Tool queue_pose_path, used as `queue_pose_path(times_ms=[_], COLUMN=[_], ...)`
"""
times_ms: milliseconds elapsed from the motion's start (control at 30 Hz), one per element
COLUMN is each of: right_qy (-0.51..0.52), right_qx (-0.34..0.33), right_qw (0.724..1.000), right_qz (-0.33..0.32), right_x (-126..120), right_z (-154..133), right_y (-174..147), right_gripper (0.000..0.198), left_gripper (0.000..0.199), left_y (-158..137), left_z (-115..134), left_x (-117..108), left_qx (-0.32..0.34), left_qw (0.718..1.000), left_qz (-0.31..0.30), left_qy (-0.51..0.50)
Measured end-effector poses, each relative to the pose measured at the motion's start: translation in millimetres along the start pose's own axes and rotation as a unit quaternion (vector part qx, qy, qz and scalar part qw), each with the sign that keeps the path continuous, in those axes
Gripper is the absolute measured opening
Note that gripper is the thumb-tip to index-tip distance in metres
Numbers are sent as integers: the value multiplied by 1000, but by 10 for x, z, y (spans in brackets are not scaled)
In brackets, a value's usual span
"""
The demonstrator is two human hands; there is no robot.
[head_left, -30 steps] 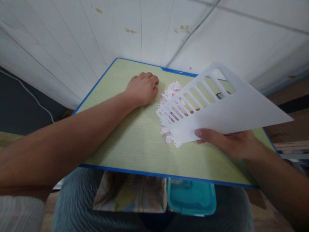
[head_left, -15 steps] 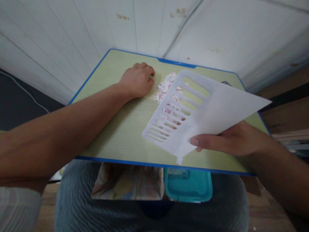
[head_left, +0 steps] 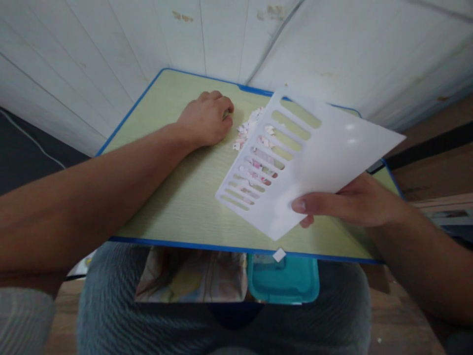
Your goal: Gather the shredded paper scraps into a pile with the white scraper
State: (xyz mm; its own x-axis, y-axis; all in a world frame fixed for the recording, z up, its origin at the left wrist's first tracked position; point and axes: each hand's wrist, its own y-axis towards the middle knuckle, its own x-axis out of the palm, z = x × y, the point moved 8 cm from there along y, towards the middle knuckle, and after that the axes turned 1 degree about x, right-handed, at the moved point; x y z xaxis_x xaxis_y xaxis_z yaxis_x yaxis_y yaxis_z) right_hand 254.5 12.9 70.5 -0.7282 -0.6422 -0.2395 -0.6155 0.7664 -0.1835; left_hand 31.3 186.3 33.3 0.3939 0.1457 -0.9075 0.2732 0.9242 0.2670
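Observation:
My right hand [head_left: 351, 202] grips a thin white slotted sheet [head_left: 325, 153] by its lower edge, thumb on top and fingers underneath. The sheet is tilted above the table, and rounded slots run along its left side. Through the slots I see a pile of small pink and white paper scraps [head_left: 244, 132], partly hidden by the sheet. Left of the pile, my left hand [head_left: 209, 118] rests on the table with curled fingers; what is inside them, if anything, is hidden. A small white scrap [head_left: 280, 255] shows just below the sheet's bottom corner, over the table's front edge.
The pale green table [head_left: 177, 207] has a blue rim and stands against a white panelled wall [head_left: 111, 44]. Below its front edge are a patterned fabric-like container [head_left: 192, 276] and a teal plastic box [head_left: 291, 281]. Cardboard boxes [head_left: 439, 172] stand at the right.
The small scrap at the sheet's lower corner has come away and dropped toward the teal box. The sheet has shifted slightly and tilts a little differently. My left hand stays in place on the table.

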Motion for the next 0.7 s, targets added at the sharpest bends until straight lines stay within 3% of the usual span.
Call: queue_pose_path(times_ms=[100, 233, 300, 400, 567, 633, 700], right_qy=[-15, -46, -42, -43, -68, -89, -112], right_qx=[-3, -17, -12, -14, -81, -93, -103], right_qw=[1000, 996, 996, 999, 971, 959, 960], right_qz=[-12, -80, -82, -12, 214, 251, 234], right_x=[13, 113, 113, 11, -312, -365, -337], right_z=[-2, -36, -33, -17, -7, -4, -24], right_y=[-4, -30, -27, 13, -24, -55, -49], right_gripper=[12, 11, 8, 19, 33, 34, 34], left_gripper=[38, 43, 40, 34, 36, 41, 44], left_y=[-26, -47, -47, -50, -80, -90, -90], left_z=[67, 92, 93, 82, 131, 149, 151], left_x=[37, -6, -10, -11, -21, -22, -30], left_qx=[23, 12, 11, 4, 4, 5, 7], left_qw=[998, 998, 998, 999, 998, 997, 997], left_qz=[-50, -54, -51, -46, -59, -66, -60], left_qy=[37, 44, 32, 10, 25, 43, 51])
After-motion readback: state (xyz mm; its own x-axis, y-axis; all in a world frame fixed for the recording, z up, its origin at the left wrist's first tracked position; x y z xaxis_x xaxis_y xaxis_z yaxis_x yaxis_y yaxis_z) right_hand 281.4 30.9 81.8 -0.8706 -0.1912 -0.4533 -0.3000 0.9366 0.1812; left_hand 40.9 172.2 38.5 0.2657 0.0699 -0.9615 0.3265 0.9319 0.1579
